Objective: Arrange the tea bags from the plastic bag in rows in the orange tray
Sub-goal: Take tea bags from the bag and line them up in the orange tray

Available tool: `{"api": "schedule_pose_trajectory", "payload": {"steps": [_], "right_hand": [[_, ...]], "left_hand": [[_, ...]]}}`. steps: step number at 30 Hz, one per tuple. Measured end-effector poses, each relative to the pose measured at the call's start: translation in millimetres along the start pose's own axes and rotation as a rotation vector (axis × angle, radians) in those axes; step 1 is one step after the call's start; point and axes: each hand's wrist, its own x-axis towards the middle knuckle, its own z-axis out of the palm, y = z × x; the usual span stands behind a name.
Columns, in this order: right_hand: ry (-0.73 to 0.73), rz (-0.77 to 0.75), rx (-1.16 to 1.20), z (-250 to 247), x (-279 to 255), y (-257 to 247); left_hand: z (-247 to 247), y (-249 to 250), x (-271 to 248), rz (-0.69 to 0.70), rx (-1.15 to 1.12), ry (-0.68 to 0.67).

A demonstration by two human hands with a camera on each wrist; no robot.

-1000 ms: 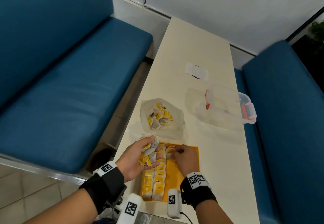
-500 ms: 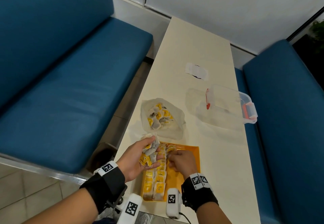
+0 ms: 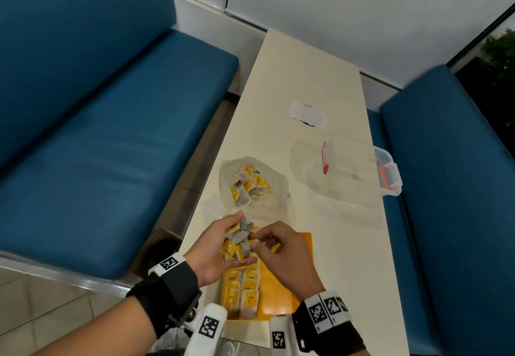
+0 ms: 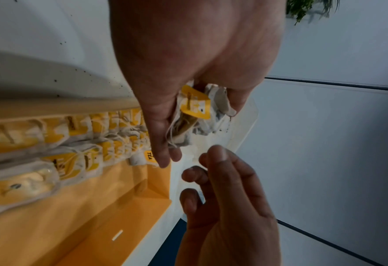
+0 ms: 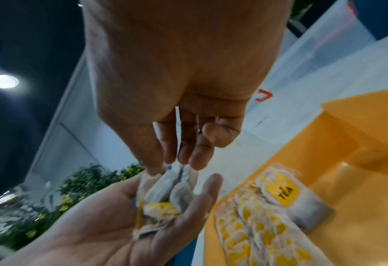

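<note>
My left hand [image 3: 239, 241] grips a bunch of tea bags [image 3: 242, 227] above the far left corner of the orange tray [image 3: 281, 294]. My right hand [image 3: 259, 240] hovers beside it, fingers loosely curled, their tips close to the bunch and holding nothing. The left wrist view shows a gap between the right hand [image 4: 202, 167] and the bunch [image 4: 195, 106]. Two rows of tea bags [image 3: 245, 288] with yellow tags fill the tray's left side. The last bag [image 5: 290, 201] lies at the far end of the second row. The plastic bag [image 3: 276, 188] with more tea bags lies open beyond the tray.
A clear lidded box [image 3: 359, 166] with red clips stands at the table's right edge. A white slip of paper [image 3: 308, 111] lies further back. Blue benches [image 3: 111, 132] flank the narrow table [image 3: 306, 71]. The tray's right half is bare orange.
My right hand has lifted from the far end of the second row in the tray and moved left to the bunch in my left hand. The left hand has barely moved.
</note>
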Motion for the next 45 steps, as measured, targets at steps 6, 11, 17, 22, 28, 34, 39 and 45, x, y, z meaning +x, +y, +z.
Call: {"api": "schedule_pose_trajectory", "payload": {"steps": [6,11,17,22,28,34,39,45], "right_hand": [[-0.098,-0.112,-0.159,13.5,-12.9,-8.1],[-0.023,-0.06,-0.176,22.2,-13.5,-4.5],[0.072,0.008,-0.12,16.3,-13.9,-6.2],[0.078,0.009,-0.096,2.3,-16.9,-12.1],[0.094,0.009,-0.151,-15.6,-15.2,-4.8],[0.078,0.1,-0.292,-24.9,-12.8,16.8],[0.083,0.129,-0.421,-29.4,-12.2,32.2],[0.036,0.223,-0.322,-33.5,-9.9,38.9]], "left_hand": [[6.0,0.4,3.0,0.06,-0.053,0.005],[6.3,-3.4,5.6,0.066,-0.045,0.0],[3.6,-5.4,6.0,0.064,-0.034,0.009],[1.0,-4.9,5.4,0.066,-0.045,0.019],[-0.9,-2.4,5.5,0.068,-0.07,0.067],[-1.5,-1.3,4.0,0.061,-0.06,0.077],[-3.5,-2.1,6.3,0.055,-0.043,0.083],[-2.3,-1.5,8.4,0.054,-0.029,0.091]]}}
